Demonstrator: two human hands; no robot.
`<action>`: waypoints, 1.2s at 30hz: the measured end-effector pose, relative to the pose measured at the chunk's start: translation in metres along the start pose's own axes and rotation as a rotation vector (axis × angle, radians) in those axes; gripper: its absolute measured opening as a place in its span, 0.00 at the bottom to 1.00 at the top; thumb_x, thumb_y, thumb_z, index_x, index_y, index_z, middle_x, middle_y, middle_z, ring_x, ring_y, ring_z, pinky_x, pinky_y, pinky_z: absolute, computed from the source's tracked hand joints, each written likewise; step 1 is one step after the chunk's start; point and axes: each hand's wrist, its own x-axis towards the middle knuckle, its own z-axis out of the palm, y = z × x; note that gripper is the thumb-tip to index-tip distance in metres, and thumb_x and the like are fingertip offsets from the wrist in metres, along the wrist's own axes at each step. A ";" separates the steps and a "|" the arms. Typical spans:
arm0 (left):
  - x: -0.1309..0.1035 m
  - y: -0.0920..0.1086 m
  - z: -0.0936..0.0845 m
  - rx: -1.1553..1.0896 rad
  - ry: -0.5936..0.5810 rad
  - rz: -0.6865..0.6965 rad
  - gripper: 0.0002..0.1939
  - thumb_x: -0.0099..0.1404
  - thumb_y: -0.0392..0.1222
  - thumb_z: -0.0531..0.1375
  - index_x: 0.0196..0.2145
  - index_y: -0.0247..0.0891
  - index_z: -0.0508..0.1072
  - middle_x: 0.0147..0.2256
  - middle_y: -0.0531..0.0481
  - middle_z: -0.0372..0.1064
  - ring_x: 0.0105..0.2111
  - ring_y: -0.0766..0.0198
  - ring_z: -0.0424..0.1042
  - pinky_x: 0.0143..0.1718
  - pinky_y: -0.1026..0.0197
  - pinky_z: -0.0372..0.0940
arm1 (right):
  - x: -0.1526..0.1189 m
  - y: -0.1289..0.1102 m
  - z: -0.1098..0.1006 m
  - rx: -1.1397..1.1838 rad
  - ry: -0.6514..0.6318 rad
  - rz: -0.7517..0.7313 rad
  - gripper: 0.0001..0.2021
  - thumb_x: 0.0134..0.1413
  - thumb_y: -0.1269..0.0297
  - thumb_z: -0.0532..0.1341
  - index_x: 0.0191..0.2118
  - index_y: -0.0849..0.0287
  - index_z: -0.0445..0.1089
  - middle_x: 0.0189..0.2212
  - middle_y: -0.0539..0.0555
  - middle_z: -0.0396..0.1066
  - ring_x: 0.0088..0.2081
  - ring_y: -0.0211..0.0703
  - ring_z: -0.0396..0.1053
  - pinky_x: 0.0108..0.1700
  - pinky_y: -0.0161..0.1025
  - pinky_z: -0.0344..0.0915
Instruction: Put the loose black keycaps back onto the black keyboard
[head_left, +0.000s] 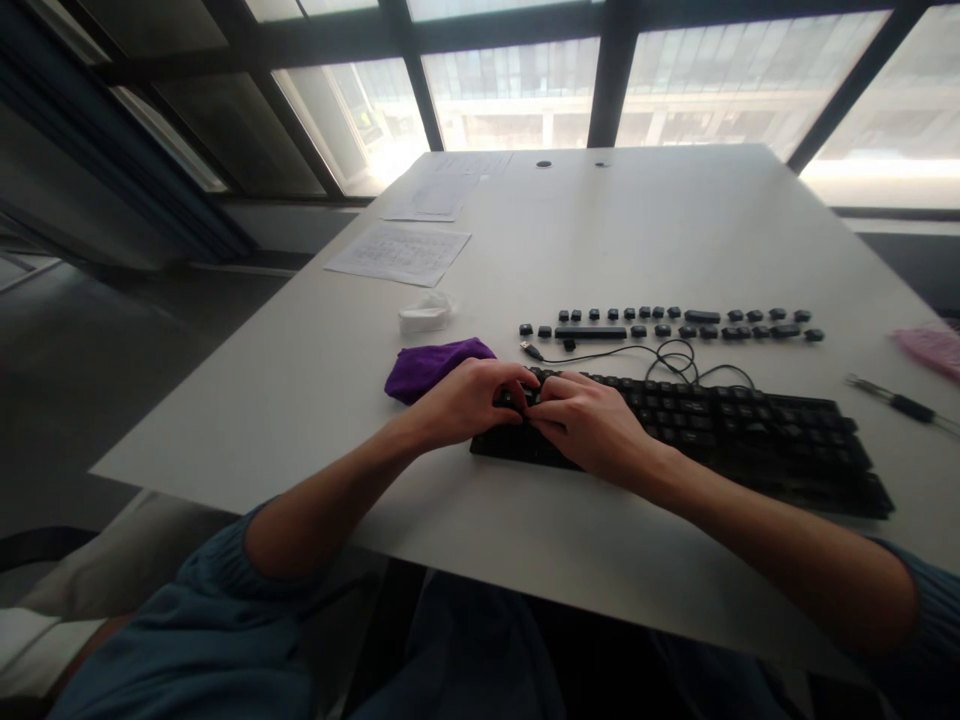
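A black keyboard [757,440] lies along the near side of the white table. At its left end, my left hand [476,395] is closed, thumb and fingers curled over the keys. My right hand [589,415] meets it there, its fingers pinched together close to the left fingertips. Whatever is between the fingers is too small and too covered to make out. Behind the keyboard are loose black keycaps [702,316] in two rows, with a long space bar [591,332] at the front left. A purple cloth [435,368] rests just beyond my left hand.
The keyboard's black cable [607,354] curls between it and the keycaps, ending in a USB plug [532,350]. A white tissue pack [426,313] and paper sheets [401,253] lie at the left. A dark-handled tool [900,402] and a pink item [930,350] lie at the right.
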 end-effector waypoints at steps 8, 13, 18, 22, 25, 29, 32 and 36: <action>0.001 -0.002 -0.001 -0.053 -0.017 -0.036 0.19 0.59 0.33 0.69 0.48 0.39 0.79 0.36 0.51 0.80 0.36 0.63 0.78 0.39 0.64 0.70 | 0.002 0.000 0.002 -0.004 0.020 -0.020 0.12 0.67 0.67 0.61 0.32 0.56 0.79 0.33 0.52 0.73 0.38 0.41 0.65 0.36 0.37 0.57; 0.002 -0.004 0.002 -0.073 -0.028 -0.054 0.17 0.60 0.35 0.69 0.48 0.39 0.79 0.36 0.50 0.80 0.35 0.63 0.79 0.38 0.64 0.71 | 0.003 0.000 0.001 -0.028 0.012 -0.030 0.12 0.67 0.67 0.60 0.31 0.56 0.78 0.33 0.52 0.72 0.38 0.41 0.64 0.36 0.38 0.56; 0.002 -0.004 0.001 -0.110 -0.037 -0.059 0.18 0.60 0.34 0.68 0.49 0.39 0.79 0.35 0.50 0.80 0.35 0.62 0.79 0.38 0.63 0.72 | 0.003 -0.002 -0.002 -0.126 -0.023 -0.057 0.12 0.67 0.68 0.60 0.31 0.57 0.77 0.33 0.53 0.73 0.37 0.42 0.63 0.35 0.39 0.56; 0.002 -0.002 0.002 -0.141 -0.006 -0.065 0.15 0.60 0.34 0.68 0.46 0.37 0.80 0.34 0.50 0.80 0.33 0.63 0.78 0.37 0.64 0.71 | 0.004 -0.002 -0.002 -0.208 -0.047 -0.108 0.13 0.67 0.68 0.59 0.31 0.58 0.77 0.35 0.55 0.73 0.38 0.43 0.62 0.35 0.40 0.57; 0.003 -0.002 0.004 -0.141 0.005 -0.062 0.11 0.59 0.33 0.68 0.41 0.36 0.81 0.32 0.51 0.79 0.31 0.65 0.76 0.34 0.66 0.69 | 0.004 -0.004 -0.004 -0.225 -0.072 -0.149 0.13 0.67 0.70 0.58 0.32 0.58 0.77 0.38 0.56 0.73 0.39 0.45 0.62 0.36 0.41 0.58; 0.004 -0.001 0.007 -0.143 0.001 -0.092 0.14 0.58 0.33 0.68 0.43 0.36 0.81 0.31 0.52 0.78 0.31 0.66 0.75 0.33 0.66 0.68 | 0.004 -0.008 -0.008 -0.219 -0.090 -0.168 0.12 0.66 0.71 0.57 0.34 0.59 0.76 0.38 0.56 0.73 0.39 0.46 0.62 0.38 0.43 0.59; 0.004 -0.002 0.008 -0.105 0.012 -0.113 0.18 0.57 0.29 0.67 0.46 0.37 0.80 0.32 0.52 0.78 0.32 0.65 0.75 0.35 0.65 0.68 | 0.004 -0.009 -0.007 -0.210 -0.105 -0.184 0.11 0.65 0.71 0.57 0.33 0.60 0.75 0.37 0.57 0.72 0.39 0.46 0.63 0.39 0.43 0.59; 0.004 -0.003 0.004 -0.128 -0.006 -0.118 0.21 0.57 0.30 0.67 0.49 0.37 0.79 0.32 0.52 0.78 0.32 0.65 0.75 0.35 0.65 0.68 | 0.003 -0.009 -0.004 -0.196 -0.102 -0.184 0.11 0.64 0.71 0.58 0.31 0.60 0.75 0.35 0.57 0.72 0.39 0.46 0.63 0.40 0.42 0.60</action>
